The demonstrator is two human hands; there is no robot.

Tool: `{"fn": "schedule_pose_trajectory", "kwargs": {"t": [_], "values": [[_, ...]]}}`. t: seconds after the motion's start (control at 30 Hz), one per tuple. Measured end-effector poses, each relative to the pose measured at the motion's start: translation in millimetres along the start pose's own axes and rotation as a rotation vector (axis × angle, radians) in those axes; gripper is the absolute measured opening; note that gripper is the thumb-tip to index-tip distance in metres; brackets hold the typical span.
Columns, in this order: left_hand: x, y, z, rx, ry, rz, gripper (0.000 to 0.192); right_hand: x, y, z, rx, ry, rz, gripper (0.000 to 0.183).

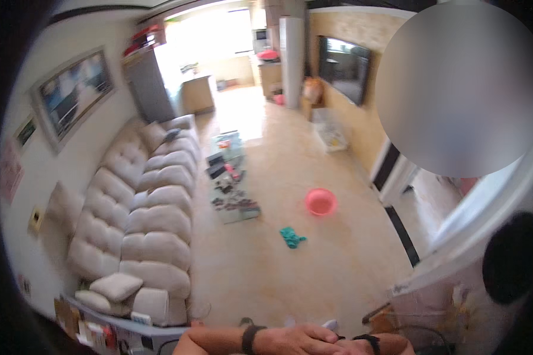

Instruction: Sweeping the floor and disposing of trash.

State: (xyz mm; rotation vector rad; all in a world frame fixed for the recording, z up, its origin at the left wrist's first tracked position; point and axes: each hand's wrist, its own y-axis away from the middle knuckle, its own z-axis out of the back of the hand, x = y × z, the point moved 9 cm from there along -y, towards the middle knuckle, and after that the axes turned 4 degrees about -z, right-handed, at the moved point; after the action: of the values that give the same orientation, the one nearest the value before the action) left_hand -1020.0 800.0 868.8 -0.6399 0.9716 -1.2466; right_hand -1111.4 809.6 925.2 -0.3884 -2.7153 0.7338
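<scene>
At the bottom edge, my left hand (295, 341) lies across my right hand (350, 345), and the two touch in front of my body. Dark bands (249, 339) circle both wrists. Most of the right hand is hidden beneath the left or cut off by the frame, and I cannot make out anything held. On the tiled floor (257, 275) before me lies a crumpled teal cloth (291, 238). Just beyond it, to the right, stands a pink plastic basin (320, 202).
A long tufted beige sofa (160, 222) lines the left wall. Beside it stands a glass coffee table (242, 216) bearing several small items. A doorway at right has a dark threshold strip (402, 235). A white container (329, 131) sits below the wall-mounted television (344, 69).
</scene>
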Motion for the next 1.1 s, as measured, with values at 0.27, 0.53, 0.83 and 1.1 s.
{"fn": "schedule_pose_trajectory", "kwargs": {"t": [0.27,0.53,0.83,1.1], "values": [[23.2,43.4,28.6,-0.125,-0.136,0.305,0.024,-0.7,-14.6,6.8,0.333,0.392,0.056,0.027],[44.9,70.6,14.5,-0.084,-0.117,0.501,0.023,2.2,-21.5,13.7,0.4,0.468,0.124,0.021],[66.2,121.4,-4.4,0.113,-0.212,0.748,0.013,8.3,-10.6,9.6,0.477,0.478,0.252,0.015],[75.4,204.6,-39.8,0.352,-0.276,0.832,0.004,-45.6,27.2,11.5,0.824,0.732,-0.145,0.013]]}}
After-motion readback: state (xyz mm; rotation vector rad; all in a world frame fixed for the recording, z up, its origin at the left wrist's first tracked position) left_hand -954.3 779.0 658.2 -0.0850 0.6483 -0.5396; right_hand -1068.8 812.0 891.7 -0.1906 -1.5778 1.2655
